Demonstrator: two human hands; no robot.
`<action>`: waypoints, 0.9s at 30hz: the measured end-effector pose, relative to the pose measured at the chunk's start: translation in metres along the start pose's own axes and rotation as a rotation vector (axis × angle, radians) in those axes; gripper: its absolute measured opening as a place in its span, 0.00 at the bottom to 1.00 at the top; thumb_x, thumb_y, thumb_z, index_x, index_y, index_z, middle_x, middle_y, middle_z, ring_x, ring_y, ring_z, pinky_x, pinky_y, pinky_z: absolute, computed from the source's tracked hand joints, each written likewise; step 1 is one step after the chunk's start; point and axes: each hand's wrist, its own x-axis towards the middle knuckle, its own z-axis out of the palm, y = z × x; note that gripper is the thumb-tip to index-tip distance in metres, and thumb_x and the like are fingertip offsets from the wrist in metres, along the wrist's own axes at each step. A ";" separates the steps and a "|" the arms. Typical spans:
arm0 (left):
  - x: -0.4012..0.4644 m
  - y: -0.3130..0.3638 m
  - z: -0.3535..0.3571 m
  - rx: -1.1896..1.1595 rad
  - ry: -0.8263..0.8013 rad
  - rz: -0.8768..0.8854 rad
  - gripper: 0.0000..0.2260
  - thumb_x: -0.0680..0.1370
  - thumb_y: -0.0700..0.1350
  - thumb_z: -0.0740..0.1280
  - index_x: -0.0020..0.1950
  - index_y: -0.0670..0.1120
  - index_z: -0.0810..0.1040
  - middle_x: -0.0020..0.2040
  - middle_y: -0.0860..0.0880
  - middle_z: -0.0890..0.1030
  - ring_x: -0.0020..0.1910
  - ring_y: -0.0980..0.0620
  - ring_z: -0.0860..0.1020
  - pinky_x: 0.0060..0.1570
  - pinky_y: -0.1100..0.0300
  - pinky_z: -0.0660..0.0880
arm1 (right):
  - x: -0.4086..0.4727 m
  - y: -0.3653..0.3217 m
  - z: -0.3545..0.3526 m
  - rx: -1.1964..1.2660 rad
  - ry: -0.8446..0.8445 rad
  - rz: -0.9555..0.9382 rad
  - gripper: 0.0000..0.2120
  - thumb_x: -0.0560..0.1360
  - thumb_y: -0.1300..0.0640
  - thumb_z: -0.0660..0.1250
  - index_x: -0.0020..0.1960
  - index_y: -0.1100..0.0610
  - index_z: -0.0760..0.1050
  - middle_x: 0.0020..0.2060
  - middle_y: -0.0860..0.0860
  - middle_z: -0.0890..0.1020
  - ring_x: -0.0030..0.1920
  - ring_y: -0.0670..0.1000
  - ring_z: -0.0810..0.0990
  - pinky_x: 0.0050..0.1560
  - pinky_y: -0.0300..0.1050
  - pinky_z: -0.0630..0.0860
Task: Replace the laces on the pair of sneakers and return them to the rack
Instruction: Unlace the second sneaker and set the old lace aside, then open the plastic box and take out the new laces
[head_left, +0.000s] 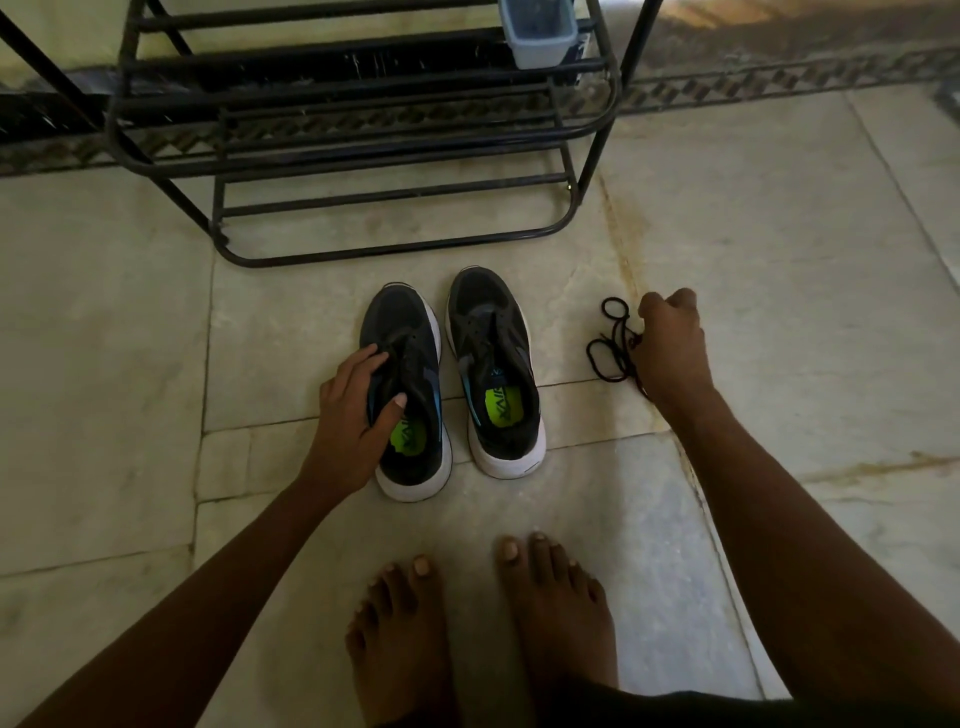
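Pale stone floor (779, 234), black metal rack (363, 130) against the wall, sneakers side by side just in front of it. Left hand (353, 421) grips the left sneaker (410, 395) at tongue and collar, thumb inside. Right hand (670, 348) fingers curled, pinching a bundle of dark laces (610, 343). Right sneaker (496, 374) untouched; eyelets look empty, hard to tell in this light. Step: starting to relace. Next: find a lace end, thread the toe eyelets.

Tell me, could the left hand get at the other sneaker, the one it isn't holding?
Probably yes. The left hand grips the left sneaker, and the right sneaker stands right beside it on the floor with nothing between them. It would have to let go first.
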 end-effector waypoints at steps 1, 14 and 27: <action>0.000 0.000 0.000 -0.002 -0.002 0.000 0.26 0.81 0.56 0.61 0.75 0.44 0.69 0.76 0.46 0.68 0.72 0.54 0.66 0.72 0.52 0.63 | -0.001 0.001 0.001 0.002 0.020 -0.015 0.17 0.68 0.80 0.62 0.54 0.67 0.71 0.56 0.63 0.69 0.43 0.61 0.73 0.38 0.51 0.77; 0.004 0.009 0.001 0.022 -0.043 -0.028 0.27 0.82 0.58 0.59 0.76 0.43 0.68 0.76 0.44 0.68 0.74 0.45 0.69 0.72 0.40 0.67 | 0.006 -0.011 -0.010 0.185 0.130 -0.102 0.14 0.64 0.70 0.68 0.49 0.63 0.80 0.47 0.57 0.75 0.41 0.58 0.75 0.37 0.43 0.66; 0.014 0.050 -0.022 0.026 0.097 -0.029 0.19 0.83 0.49 0.63 0.72 0.45 0.72 0.67 0.46 0.77 0.65 0.48 0.73 0.63 0.60 0.68 | 0.011 -0.067 -0.062 0.489 0.102 -0.173 0.06 0.74 0.62 0.68 0.48 0.58 0.82 0.40 0.48 0.83 0.39 0.48 0.83 0.43 0.41 0.78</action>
